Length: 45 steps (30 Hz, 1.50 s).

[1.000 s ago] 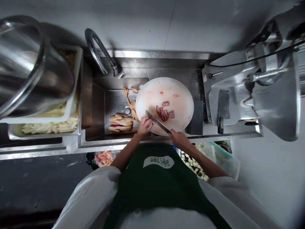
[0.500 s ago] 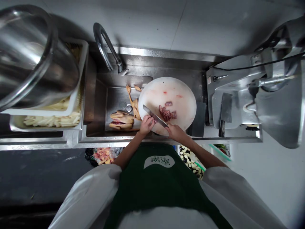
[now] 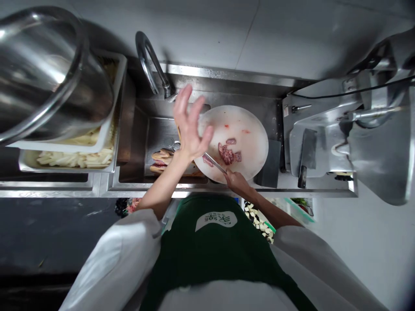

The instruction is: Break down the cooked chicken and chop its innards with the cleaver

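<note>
Mid-slicing of meat on the round white cutting board, set over the sink's right edge. Right hand closed around the knife handle at the board's near edge, blade flat beside a loose meat piece. Left hand lifted above the board's left edge, fingers spread, holding nothing. Sliced meat heaped near the board's centre. Likely next: steadying the loose piece before cutting again, fingertips clear of the blade.

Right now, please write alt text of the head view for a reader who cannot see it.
The right hand holds a knife over a round white cutting board bearing sliced red meat; the left hand is raised, open. Plucked poultry lies in the steel sink beside the board.
</note>
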Tool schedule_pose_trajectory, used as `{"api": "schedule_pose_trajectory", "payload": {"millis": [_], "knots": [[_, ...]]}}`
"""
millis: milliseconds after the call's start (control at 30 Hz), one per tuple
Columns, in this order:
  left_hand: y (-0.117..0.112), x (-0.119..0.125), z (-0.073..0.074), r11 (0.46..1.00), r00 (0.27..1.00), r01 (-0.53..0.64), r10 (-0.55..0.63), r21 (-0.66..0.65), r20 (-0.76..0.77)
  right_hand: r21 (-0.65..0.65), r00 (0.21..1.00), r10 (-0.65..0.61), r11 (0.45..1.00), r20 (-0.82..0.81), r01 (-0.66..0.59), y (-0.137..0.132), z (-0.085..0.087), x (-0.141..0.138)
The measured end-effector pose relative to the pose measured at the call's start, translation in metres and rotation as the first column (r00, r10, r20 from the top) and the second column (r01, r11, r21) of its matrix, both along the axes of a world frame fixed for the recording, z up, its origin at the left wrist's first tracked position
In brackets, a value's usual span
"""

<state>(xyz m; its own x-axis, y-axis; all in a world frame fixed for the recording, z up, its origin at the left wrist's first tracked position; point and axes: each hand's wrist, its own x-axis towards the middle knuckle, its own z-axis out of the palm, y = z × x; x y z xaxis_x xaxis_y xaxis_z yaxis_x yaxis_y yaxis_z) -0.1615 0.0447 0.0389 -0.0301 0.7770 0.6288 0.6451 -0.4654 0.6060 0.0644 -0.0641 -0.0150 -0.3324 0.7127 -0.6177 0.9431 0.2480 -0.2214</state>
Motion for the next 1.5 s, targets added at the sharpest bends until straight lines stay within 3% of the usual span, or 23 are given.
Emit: {"api": "schedule_pose_trajectory", "payload": {"millis": [67, 133, 200, 233, 367, 433, 533, 667, 800, 867, 967, 1033, 1133, 1233, 1333, 1400, 1433, 1500], "knots": [[0.015, 0.012, 0.009, 0.983, 0.971, 0.166, -0.176, -0.073, -0.163, -0.005, 1.0, 0.01, 1.0, 0.008, -0.01, 0.004, 0.003, -0.001], [0.019, 0.022, 0.0, 0.902, 0.868, 0.331, -0.407, -0.277, -0.286, -0.003, 1.0, 0.014, 1.0, -0.003, -0.014, 0.008, 0.006, -0.002], [0.021, 0.025, -0.012, 0.821, 0.785, 0.382, -0.531, -0.425, -0.319, -0.014, 0.999, 0.021, 1.0, -0.032, -0.022, 0.011, 0.009, -0.002], [0.022, 0.025, -0.015, 0.816, 0.778, 0.378, -0.536, -0.438, -0.328, -0.021, 0.999, 0.023, 0.999, -0.043, -0.024, 0.013, 0.01, -0.002], [0.028, 0.023, -0.013, 0.894, 0.841, 0.331, -0.425, -0.302, -0.335, -0.017, 0.998, 0.022, 1.0, -0.053, -0.023, 0.018, 0.013, -0.001], [0.027, 0.023, -0.015, 0.864, 0.838, 0.327, -0.452, -0.382, -0.305, -0.001, 0.998, 0.03, 1.0, -0.063, -0.03, 0.02, 0.014, 0.0], [0.026, 0.021, -0.024, 0.776, 0.811, 0.335, -0.526, -0.534, -0.256, 0.003, 0.993, 0.055, 0.999, -0.106, -0.055, 0.022, 0.015, 0.001], [0.032, 0.019, -0.043, 0.812, 0.821, 0.37, -0.513, -0.451, -0.249, -0.015, 0.992, 0.048, 0.999, -0.114, -0.05, 0.024, 0.014, 0.002], [0.028, 0.017, -0.066, 0.751, 0.789, 0.383, -0.568, -0.538, -0.232, -0.021, 0.985, 0.043, 0.999, -0.167, -0.047, 0.027, 0.013, 0.002], [0.024, 0.006, -0.065, 0.808, 0.848, 0.331, -0.481, -0.488, -0.221, -0.015, 0.977, 0.026, 0.999, -0.21, -0.03, 0.03, 0.011, 0.003], [0.014, -0.028, -0.05, 0.949, 0.984, 0.124, -0.155, -0.289, -0.088, -0.025, 0.976, -0.042, 0.999, -0.213, 0.038, 0.028, 0.007, 0.006], [-0.002, -0.053, -0.042, 0.977, 0.997, -0.061, 0.07, -0.202, 0.035, -0.025, 0.975, -0.095, 0.995, -0.202, 0.092, 0.023, 0.003, 0.008], [-0.043, -0.082, -0.048, 0.944, 0.948, -0.272, 0.296, -0.188, 0.118, 0.013, 0.967, -0.174, 0.984, -0.185, 0.18, 0.014, 0.011, 0.01], [-0.094, -0.096, -0.07, 0.887, 0.899, -0.392, 0.425, -0.244, 0.102, 0.133, 0.954, -0.254, 0.952, -0.159, 0.275, 0.01, 0.046, 0.013], [-0.137, -0.101, -0.091, 0.838, 0.86, -0.461, 0.504, -0.291, 0.088, 0.326, 0.917, -0.35, 0.859, -0.191, 0.395, 0.012, 0.097, 0.012], [-0.156, -0.103, -0.101, 0.814, 0.834, -0.495, 0.543, -0.304, 0.097, 0.427, 0.878, -0.41, 0.767, -0.248, 0.479, 0.017, 0.116, 0.005], [-0.162, -0.104, -0.104, 0.804, 0.821, -0.509, 0.561, -0.306, 0.106, 0.444, 0.863, -0.422, 0.74, -0.277, 0.505, 0.02, 0.117, -0.002], [-0.167, -0.103, -0.109, 0.791, 0.805, -0.526, 0.582, -0.313, 0.117, 0.388, 0.863, -0.418, 0.773, -0.282, 0.501, 0.028, 0.097, -0.021]]}}
